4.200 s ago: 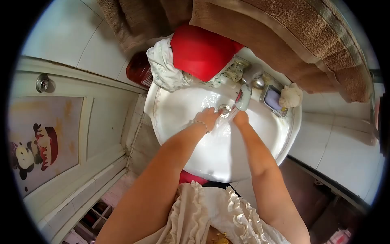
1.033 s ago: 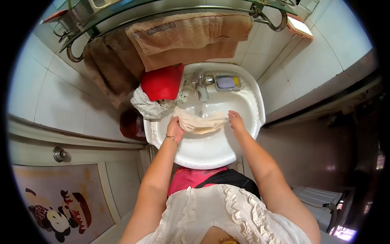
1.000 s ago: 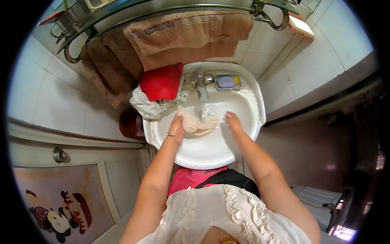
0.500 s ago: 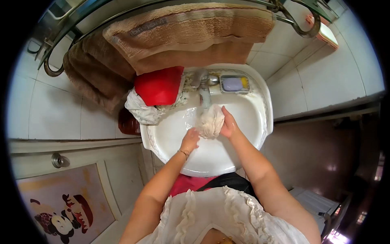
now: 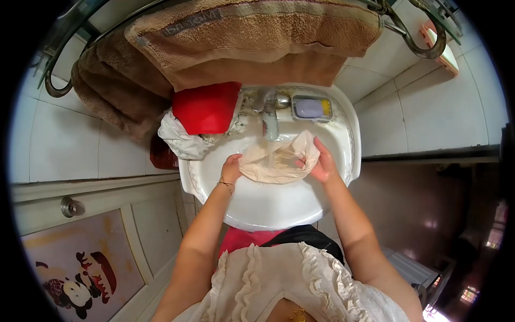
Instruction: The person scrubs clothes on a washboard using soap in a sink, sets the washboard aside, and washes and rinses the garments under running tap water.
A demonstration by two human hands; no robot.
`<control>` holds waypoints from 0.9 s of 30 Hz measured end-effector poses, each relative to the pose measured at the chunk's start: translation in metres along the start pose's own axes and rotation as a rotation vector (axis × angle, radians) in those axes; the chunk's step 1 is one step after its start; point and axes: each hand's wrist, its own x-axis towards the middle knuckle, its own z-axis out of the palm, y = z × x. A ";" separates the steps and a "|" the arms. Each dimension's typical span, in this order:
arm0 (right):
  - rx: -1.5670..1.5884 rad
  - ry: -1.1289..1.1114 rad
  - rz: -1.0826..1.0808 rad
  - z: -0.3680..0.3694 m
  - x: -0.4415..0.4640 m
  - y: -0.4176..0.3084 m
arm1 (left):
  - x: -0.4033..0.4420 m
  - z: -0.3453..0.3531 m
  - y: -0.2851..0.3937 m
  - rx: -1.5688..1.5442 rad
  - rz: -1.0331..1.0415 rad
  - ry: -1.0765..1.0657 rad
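A wet cream-coloured cloth is stretched between my two hands over the white washbasin. It forms a loose ring with a hollow middle; I cannot make out what kind of item it is. My left hand pinches its left edge. At the right end, my right hand grips it with the thumb outside and some fingers inside the hollow. Water runs from the tap onto the cloth.
Behind the basin's left rim sit a red item and a crumpled white cloth. A soap dish with lilac and yellow soap stands right of the tap. Brown towels hang above from a metal rail. A door stands at left.
The cloth went from a bunched lump beside my right hand to being spread open. My left hand moved left and took hold of its edge; my right hand moved right.
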 end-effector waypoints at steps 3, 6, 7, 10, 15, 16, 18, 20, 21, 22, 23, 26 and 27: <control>0.132 -0.077 0.105 -0.006 0.011 0.010 | -0.018 0.032 0.011 0.552 0.298 -0.095; 0.126 -0.052 0.149 0.027 0.015 0.034 | -0.030 0.078 0.014 0.706 0.508 -0.406; 0.125 -0.050 0.150 0.034 0.014 0.034 | -0.027 0.086 0.010 0.730 0.637 -0.440; 0.055 -0.060 0.154 0.045 0.010 0.024 | -0.029 0.083 0.039 0.694 0.206 -0.547; -0.260 0.242 0.071 -0.007 0.008 -0.014 | -0.036 0.054 0.055 0.084 -0.087 -0.449; -0.557 0.444 0.089 -0.011 0.007 -0.008 | -0.046 0.053 0.065 -0.093 -0.213 -0.463; -1.349 0.779 0.181 -0.027 0.011 -0.004 | -0.047 0.056 0.059 -0.199 -0.177 -0.483; -1.455 0.819 -0.162 -0.051 0.016 0.019 | -0.049 0.061 0.056 -0.304 -0.143 -0.511; -1.547 0.841 -0.515 -0.045 0.019 0.030 | -0.052 0.064 0.058 -0.385 -0.157 -0.509; -1.462 0.788 -0.564 -0.038 0.022 0.040 | -0.056 0.066 0.057 -0.467 -0.176 -0.503; -1.395 0.661 -0.515 -0.012 0.018 0.051 | -0.057 0.066 0.054 -0.465 -0.180 -0.503; -1.237 0.456 -0.326 0.009 0.025 0.065 | -0.057 0.067 0.054 -0.478 -0.263 -0.511; -1.099 0.388 -0.111 0.015 0.025 0.062 | -0.058 0.068 0.055 -0.507 -0.273 -0.511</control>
